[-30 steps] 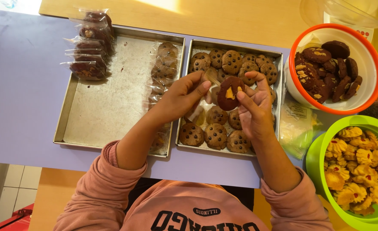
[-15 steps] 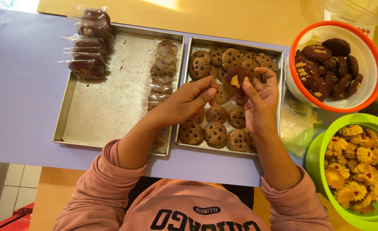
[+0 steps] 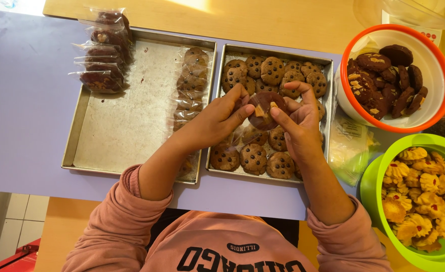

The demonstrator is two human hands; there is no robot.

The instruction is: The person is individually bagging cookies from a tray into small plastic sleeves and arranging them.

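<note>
Both my hands meet over the right metal tray [image 3: 277, 51], which is filled with several chocolate-chip cookies [image 3: 272, 69]. My left hand [image 3: 217, 121] and my right hand [image 3: 297, 121] together pinch a dark brown cookie [image 3: 264, 109] with pale nut pieces, seemingly inside a clear plastic wrapper. The cookie hangs just above the tray's middle. Pink sleeves cover both my forearms.
The left metal tray [image 3: 127, 126] holds a column of wrapped light cookies [image 3: 191, 80] and a stack of wrapped dark cookies [image 3: 101, 60] at its far left corner. At right stand an orange-rimmed bowl [image 3: 436, 55] of dark cookies, a green bowl [image 3: 371, 186] of yellow cookies and clear bags [image 3: 351, 146].
My left hand let go of the dark cookie for a moment, then came back to it. Both hands now pinch it, a little nearer to me over the tray.
</note>
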